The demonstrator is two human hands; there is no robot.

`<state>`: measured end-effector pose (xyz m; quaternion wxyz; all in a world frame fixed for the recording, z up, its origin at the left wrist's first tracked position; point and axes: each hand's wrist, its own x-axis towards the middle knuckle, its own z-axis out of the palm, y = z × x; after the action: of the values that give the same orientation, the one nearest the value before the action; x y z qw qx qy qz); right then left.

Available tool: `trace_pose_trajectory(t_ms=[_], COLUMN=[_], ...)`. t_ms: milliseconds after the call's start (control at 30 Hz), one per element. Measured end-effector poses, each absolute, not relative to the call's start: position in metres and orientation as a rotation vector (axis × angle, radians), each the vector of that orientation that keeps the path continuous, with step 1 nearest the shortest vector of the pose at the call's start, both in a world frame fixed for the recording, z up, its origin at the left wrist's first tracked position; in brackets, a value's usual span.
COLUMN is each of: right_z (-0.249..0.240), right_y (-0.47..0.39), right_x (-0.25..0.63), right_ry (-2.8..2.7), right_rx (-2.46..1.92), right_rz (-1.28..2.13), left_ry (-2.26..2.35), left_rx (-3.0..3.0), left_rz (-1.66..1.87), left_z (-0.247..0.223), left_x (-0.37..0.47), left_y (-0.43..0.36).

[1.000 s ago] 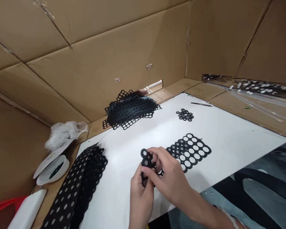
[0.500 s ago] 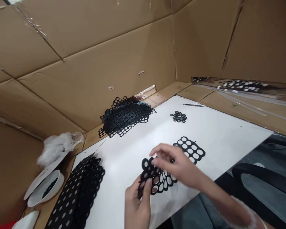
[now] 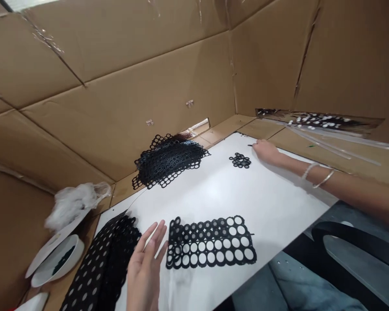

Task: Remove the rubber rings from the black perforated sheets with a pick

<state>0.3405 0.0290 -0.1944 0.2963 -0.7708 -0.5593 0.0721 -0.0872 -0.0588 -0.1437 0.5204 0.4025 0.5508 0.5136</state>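
A black lace strip with rows of round holes (image 3: 214, 236) lies flat on the white board, its left end and part of its far edge folded over on itself. Just left of that folded end, my left hand (image 3: 147, 259) is open with fingers stretched, apart from the strip. My right hand (image 3: 266, 152) reaches to the board's far right edge, fingers closed on a thin dark tool (image 3: 250, 145). Only the tool's tip shows; the hand covers the rest. Near it is a small cluster of black rings (image 3: 240, 160).
A pile of black ringed lace (image 3: 171, 160) sits at the back. Dotted black fabric (image 3: 87, 268) lies at left, beside a white bowl (image 3: 71, 259) and a plastic bag (image 3: 74, 203). Cardboard walls (image 3: 155, 86) enclose the board (image 3: 288, 203). A black chair armrest (image 3: 359, 233) is at right.
My left hand has let go of the lace strip and drawn left; the strip now lies spread on the board. My right hand has moved far right onto the thin dark tool.
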Motion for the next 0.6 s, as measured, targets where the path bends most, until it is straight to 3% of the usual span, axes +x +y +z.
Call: trace_pose_trajectory(t_ms=[233, 400, 600], right_z=[-0.206, -0.191, -0.18], right_y=[0.034, 0.011, -0.065], right_x=[0.349, 0.328, 0.219], right_ry=[-1.435, -1.484, -1.737], right_rx=[-1.965, -1.868, -1.493], right_rz=[0.228, 0.328, 0.915], left_ry=[1.863, 1.991, 1.776], left_rx=[1.434, 1.462, 1.278], left_rz=[0.976, 0.802, 1.138], left_z=[-0.155, -0.154, -0.145], left_x=[-0.088, -0.111, -0.109], left_y=[-0.066, -0.06, -0.069])
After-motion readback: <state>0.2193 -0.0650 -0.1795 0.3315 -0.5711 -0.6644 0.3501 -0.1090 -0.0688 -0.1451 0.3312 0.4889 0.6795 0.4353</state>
